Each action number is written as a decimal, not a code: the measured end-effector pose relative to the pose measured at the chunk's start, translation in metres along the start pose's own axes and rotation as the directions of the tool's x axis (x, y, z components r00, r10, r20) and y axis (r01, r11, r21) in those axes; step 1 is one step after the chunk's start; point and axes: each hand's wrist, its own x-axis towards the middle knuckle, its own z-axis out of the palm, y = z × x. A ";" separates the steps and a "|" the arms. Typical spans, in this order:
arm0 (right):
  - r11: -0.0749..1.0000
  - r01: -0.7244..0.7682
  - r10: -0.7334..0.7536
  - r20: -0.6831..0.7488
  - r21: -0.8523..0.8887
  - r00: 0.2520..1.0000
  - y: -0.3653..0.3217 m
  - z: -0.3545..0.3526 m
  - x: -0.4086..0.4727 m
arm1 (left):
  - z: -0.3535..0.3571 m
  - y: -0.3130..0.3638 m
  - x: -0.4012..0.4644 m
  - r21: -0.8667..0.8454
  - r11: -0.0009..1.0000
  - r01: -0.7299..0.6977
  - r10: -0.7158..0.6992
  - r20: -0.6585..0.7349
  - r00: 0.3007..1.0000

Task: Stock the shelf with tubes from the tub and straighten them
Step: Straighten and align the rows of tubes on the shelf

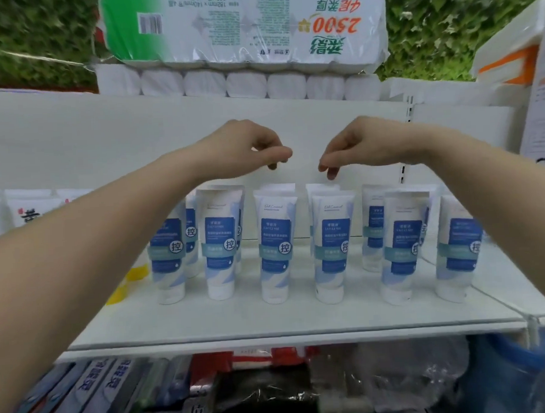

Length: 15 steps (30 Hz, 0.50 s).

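Several white tubes with blue labels (pixel 274 246) stand cap-down on the white shelf (pixel 270 319), in two rough rows from left to right. Some lean a little. My left hand (pixel 253 144) hovers above the third column of tubes, fingers loosely curled downward, holding nothing. My right hand (pixel 353 146) hangs above the tubes to its right (pixel 332 247), fingertips just over the rear tube's crimped top, not touching that I can tell. The tub shows only as a blurred blue rim (pixel 521 351) at lower right.
Packs of toilet rolls (pixel 241 29) lie on the shelf's top above. A white box with orange marking (pixel 514 58) stands at upper right. Below the shelf lie boxed goods (pixel 95 389) and plastic-wrapped items (pixel 413 375). A yellow tag (pixel 133 274) sits at the left.
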 end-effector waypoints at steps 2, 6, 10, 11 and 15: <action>0.997 -0.025 0.024 0.014 0.073 1.000 -0.008 0.004 -0.015 | -0.002 0.003 -0.016 -0.022 1.000 -0.017 0.018 0.057 0.998; 0.998 -0.042 0.038 0.074 0.051 0.997 -0.021 0.017 -0.041 | 0.008 0.007 -0.039 0.073 0.996 -0.048 0.032 0.194 0.980; 0.999 -0.029 0.034 0.107 -0.045 0.994 -0.022 0.030 -0.048 | 0.020 0.012 -0.047 0.141 0.987 -0.079 0.052 0.187 0.981; 0.996 -0.019 0.028 0.112 -0.082 0.993 -0.021 0.033 -0.047 | 0.021 0.014 -0.048 0.131 0.989 -0.074 0.050 0.181 0.982; 0.986 -0.022 0.041 0.117 -0.162 0.992 -0.018 0.033 -0.041 | 0.028 0.017 -0.045 0.111 0.991 -0.077 0.060 0.148 0.987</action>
